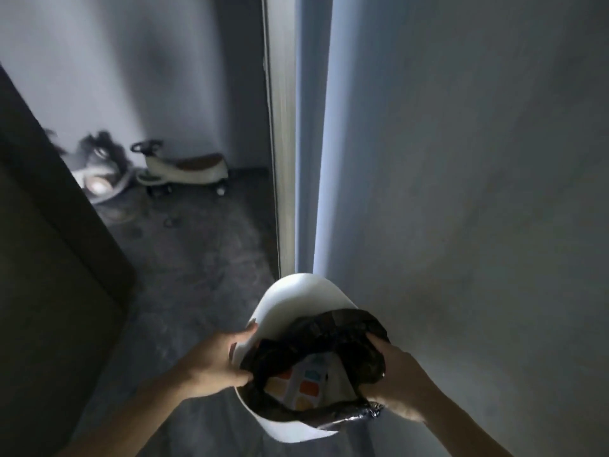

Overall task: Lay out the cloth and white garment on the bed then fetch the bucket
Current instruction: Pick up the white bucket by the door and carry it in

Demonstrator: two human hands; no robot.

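A white bucket [293, 308] is held low in front of me, tilted so its mouth faces me. A black plastic liner [329, 338] is folded over its rim, and a white item with coloured squares [306, 384] lies inside. My left hand [217, 357] grips the bucket's left rim together with the liner. At the right rim, my right hand [395, 384] is closed on the liner. No bed, cloth or white garment is in view.
A grey wall [478, 159] rises close on the right, with a door frame edge [283, 143] ahead. A dark piece of furniture [43, 258] fills the left. On the grey floor [197, 258] beyond stand a child's ride-on car [184, 169] and a blurred round object [99, 183].
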